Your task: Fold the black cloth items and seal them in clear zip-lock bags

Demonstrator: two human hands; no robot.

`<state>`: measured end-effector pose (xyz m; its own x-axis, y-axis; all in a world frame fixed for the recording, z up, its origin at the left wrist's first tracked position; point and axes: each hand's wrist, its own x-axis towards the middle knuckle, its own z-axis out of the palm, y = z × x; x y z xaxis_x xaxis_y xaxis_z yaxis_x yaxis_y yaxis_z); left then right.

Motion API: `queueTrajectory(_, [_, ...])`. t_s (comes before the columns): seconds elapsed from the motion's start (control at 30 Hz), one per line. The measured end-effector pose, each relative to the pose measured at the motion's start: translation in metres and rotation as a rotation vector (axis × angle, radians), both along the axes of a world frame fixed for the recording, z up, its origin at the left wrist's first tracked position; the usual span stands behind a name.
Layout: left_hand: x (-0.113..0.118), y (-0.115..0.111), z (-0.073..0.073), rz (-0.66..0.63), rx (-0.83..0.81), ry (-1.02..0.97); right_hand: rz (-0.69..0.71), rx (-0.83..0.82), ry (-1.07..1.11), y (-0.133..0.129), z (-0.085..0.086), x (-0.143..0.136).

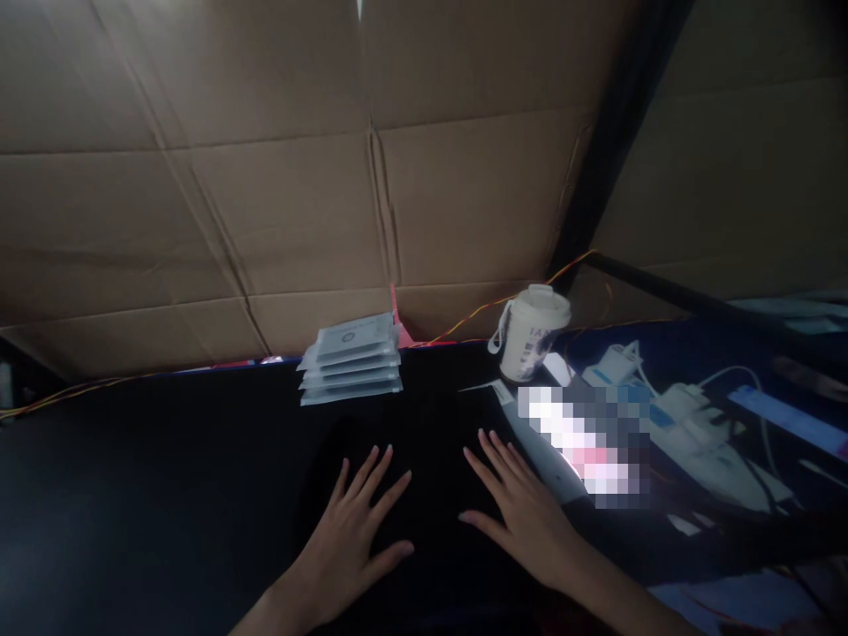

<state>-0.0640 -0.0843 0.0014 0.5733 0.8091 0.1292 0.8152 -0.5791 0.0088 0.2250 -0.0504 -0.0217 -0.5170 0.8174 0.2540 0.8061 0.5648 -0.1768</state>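
My left hand [358,521] lies palm down on the black table surface [165,477], fingers spread, holding nothing. To its right my right hand [517,503] rests the same way, fingers apart, beside the pale strip at the table's right part. Beyond my left hand sits a stack of several flat packets [351,358] in translucent sleeves, the top one bearing a small round mark. Neither hand touches the stack.
A white lidded cup [535,331] with a strap stands at the back right. Near it are a pixelated bright area [589,450], a white power strip [719,455] with plugs and cables, and a dark metal post [613,132]. Cardboard [278,194] forms the back wall.
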Motion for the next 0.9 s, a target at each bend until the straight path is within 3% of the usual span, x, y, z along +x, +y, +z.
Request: queueTrajectory(0.9, [0.0, 0.001, 0.005, 0.04, -0.072, -0.022, 0.011, -0.039, 0.061, -0.001, 0.013, 0.003])
